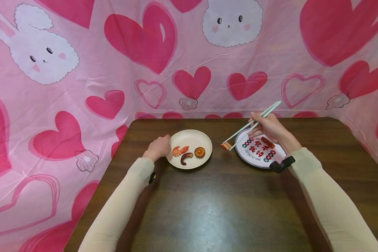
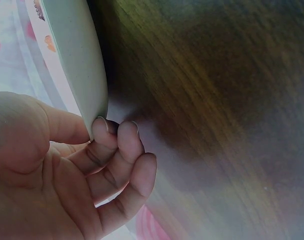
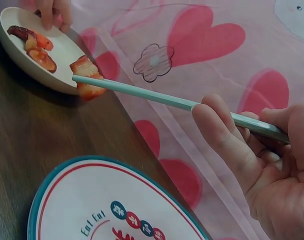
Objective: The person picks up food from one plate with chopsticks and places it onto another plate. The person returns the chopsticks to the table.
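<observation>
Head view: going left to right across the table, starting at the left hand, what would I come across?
Left hand, orange shrimp, round brown slice, striped food piece, white plate with red lettering.

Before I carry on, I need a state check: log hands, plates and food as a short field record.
Left hand: pinches rim of cream plate
Right hand: holds pale-green chopsticks
On cream plate: shrimp, tentacle piece, mushroom
On printed plate: reddish-brown strip
In chopsticks: meat-like slice, between the plates in head view
Table: brown, wood-grained
</observation>
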`<control>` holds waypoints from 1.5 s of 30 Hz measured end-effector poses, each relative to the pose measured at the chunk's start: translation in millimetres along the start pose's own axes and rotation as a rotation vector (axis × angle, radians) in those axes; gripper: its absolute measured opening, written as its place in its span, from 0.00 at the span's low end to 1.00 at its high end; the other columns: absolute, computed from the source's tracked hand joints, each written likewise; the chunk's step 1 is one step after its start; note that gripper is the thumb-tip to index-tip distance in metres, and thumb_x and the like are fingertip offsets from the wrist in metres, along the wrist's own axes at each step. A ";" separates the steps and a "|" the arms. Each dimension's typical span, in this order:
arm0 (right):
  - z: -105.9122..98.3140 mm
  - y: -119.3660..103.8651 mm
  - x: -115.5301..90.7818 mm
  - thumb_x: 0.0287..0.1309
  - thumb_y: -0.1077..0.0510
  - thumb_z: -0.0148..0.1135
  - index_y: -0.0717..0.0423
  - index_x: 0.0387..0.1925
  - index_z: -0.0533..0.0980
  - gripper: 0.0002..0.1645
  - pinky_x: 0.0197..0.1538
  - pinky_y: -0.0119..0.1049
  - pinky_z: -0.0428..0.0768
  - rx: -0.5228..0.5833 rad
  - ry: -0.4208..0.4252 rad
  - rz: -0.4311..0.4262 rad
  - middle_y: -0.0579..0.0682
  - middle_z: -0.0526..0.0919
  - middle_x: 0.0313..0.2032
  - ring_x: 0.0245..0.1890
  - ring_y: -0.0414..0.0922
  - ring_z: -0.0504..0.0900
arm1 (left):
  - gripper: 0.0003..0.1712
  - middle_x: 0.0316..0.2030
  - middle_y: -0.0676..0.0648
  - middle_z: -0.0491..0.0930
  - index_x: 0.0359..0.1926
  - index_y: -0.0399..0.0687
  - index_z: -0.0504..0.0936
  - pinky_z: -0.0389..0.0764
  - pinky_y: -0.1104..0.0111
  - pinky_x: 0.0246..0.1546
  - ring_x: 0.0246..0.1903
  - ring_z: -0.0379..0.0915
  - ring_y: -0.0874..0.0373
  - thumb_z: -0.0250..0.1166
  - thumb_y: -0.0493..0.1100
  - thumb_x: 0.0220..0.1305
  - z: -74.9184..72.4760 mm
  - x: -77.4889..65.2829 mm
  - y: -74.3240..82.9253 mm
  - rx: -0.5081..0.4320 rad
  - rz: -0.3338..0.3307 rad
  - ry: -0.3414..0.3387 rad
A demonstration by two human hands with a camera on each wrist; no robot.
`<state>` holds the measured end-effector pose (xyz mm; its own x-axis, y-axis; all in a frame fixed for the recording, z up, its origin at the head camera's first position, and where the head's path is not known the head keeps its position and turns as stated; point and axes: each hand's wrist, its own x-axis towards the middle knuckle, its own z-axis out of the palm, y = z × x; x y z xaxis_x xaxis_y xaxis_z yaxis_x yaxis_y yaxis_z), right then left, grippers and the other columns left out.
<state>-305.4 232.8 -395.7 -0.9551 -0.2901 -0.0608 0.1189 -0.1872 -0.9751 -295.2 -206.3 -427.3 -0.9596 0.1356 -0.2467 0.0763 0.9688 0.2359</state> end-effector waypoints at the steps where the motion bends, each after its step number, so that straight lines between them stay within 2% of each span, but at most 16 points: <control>1: 1.4 0.5 1.1 0.81 0.54 0.53 0.59 0.33 0.82 0.20 0.30 0.45 0.86 0.000 -0.001 0.004 0.60 0.86 0.26 0.23 0.52 0.90 | 0.26 0.46 0.37 0.80 0.59 0.39 0.74 0.79 0.48 0.44 0.41 0.76 0.42 0.69 0.37 0.61 0.0 0.0 -0.3 0.002 0.001 0.000; 11: 14.8 2.6 11.1 0.82 0.54 0.53 0.61 0.34 0.80 0.20 0.32 0.46 0.87 -0.029 -0.024 0.014 0.58 0.85 0.26 0.24 0.51 0.90 | 0.28 0.44 0.37 0.79 0.57 0.38 0.74 0.80 0.49 0.43 0.40 0.75 0.43 0.72 0.36 0.56 0.0 0.0 -1.2 -0.003 0.006 -0.001; 17: 21.1 4.5 16.0 0.81 0.53 0.53 0.61 0.35 0.81 0.20 0.32 0.47 0.87 -0.021 -0.026 0.010 0.56 0.84 0.25 0.23 0.52 0.89 | 0.27 0.44 0.37 0.79 0.57 0.39 0.73 0.79 0.49 0.43 0.40 0.75 0.42 0.70 0.36 0.58 -1.0 -0.1 0.6 0.009 0.003 0.002; 21: 25.7 4.5 16.9 0.81 0.53 0.54 0.61 0.34 0.82 0.20 0.31 0.48 0.87 -0.011 -0.021 0.009 0.59 0.84 0.24 0.22 0.52 0.89 | 0.25 0.44 0.37 0.79 0.58 0.38 0.74 0.79 0.49 0.43 0.40 0.75 0.42 0.68 0.36 0.59 -1.5 0.0 1.3 0.008 0.005 0.003; 27: 33.4 5.9 20.3 0.81 0.53 0.53 0.61 0.34 0.81 0.20 0.32 0.48 0.87 -0.021 -0.025 0.011 0.56 0.83 0.24 0.22 0.51 0.89 | 0.24 0.45 0.37 0.79 0.58 0.39 0.74 0.79 0.48 0.44 0.41 0.76 0.42 0.67 0.37 0.61 -1.5 -1.4 1.2 0.006 0.000 0.002; 33: 40.9 9.2 25.9 0.82 0.53 0.53 0.62 0.35 0.80 0.20 0.33 0.49 0.87 -0.041 -0.045 0.022 0.56 0.83 0.25 0.23 0.50 0.89 | 0.23 0.45 0.37 0.79 0.58 0.38 0.74 0.79 0.47 0.45 0.41 0.76 0.42 0.66 0.37 0.63 -0.5 -1.7 0.3 0.006 -0.001 -0.003; 41: 51.4 12.6 31.8 0.81 0.52 0.54 0.61 0.35 0.80 0.20 0.32 0.49 0.87 -0.045 -0.026 0.029 0.55 0.83 0.25 0.23 0.51 0.89 | 0.23 0.48 0.36 0.80 0.61 0.38 0.73 0.80 0.47 0.47 0.43 0.76 0.42 0.65 0.38 0.66 -0.9 -1.1 0.3 0.018 -0.005 -0.001; 45: 55.5 13.4 34.1 0.81 0.52 0.54 0.62 0.35 0.80 0.20 0.33 0.49 0.87 -0.045 -0.042 0.018 0.54 0.83 0.25 0.23 0.50 0.89 | 0.25 0.48 0.36 0.80 0.61 0.38 0.73 0.80 0.47 0.46 0.43 0.76 0.42 0.66 0.38 0.64 -1.3 -1.1 0.3 0.016 -0.005 0.003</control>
<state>-321.3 168.3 -398.9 -0.9406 -0.3321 -0.0706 0.1230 -0.1397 -0.9825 -294.5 -206.4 -425.7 -0.9606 0.1302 -0.2455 0.0756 0.9726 0.2200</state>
